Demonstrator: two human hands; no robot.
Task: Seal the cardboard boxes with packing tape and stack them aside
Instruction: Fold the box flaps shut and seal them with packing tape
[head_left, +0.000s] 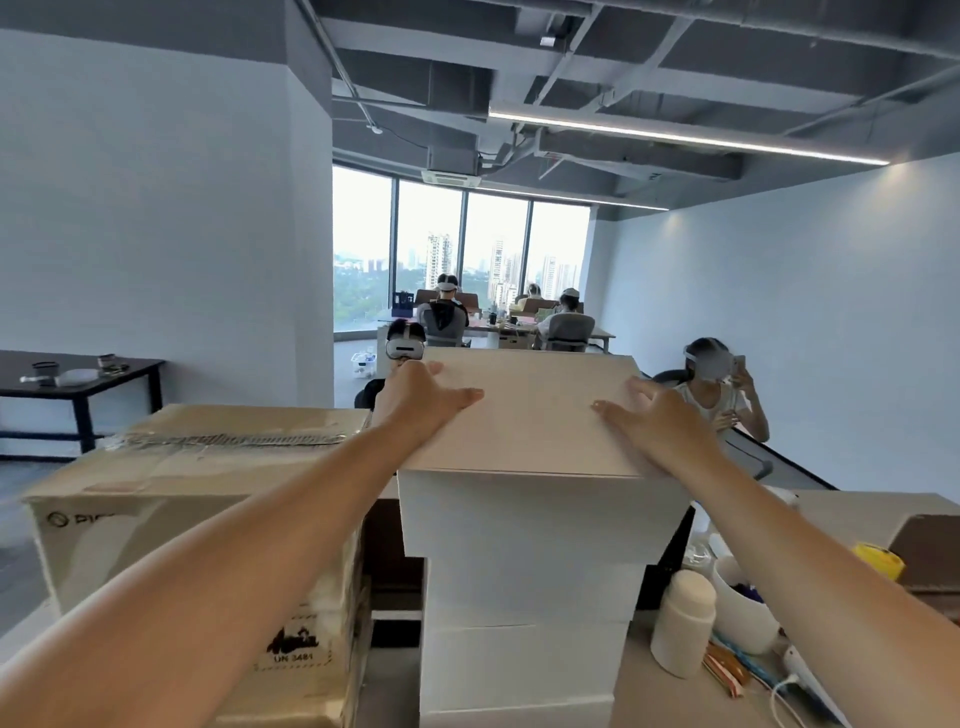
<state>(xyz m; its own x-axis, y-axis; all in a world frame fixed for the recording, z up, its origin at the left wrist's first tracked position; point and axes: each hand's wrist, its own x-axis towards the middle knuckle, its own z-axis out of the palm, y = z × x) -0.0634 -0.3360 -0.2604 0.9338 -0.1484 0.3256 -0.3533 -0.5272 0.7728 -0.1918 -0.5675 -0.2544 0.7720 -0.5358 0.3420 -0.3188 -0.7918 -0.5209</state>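
**packnoob:** where's the box sitting rn?

**tapeguy:** the top white box (524, 421) is on the white stack (524, 623), dead ahead, and its long side looks left-to-right. The left hand (426, 395) and right hand (649, 415) lie flat on the lid, fingers relaxed, gripping nothing, one per end, equally near.

**packnoob:** and around it?

**tapeguy:** taped brown carton (197, 467) just left, cluttered desk (831, 506) right, open office behind.
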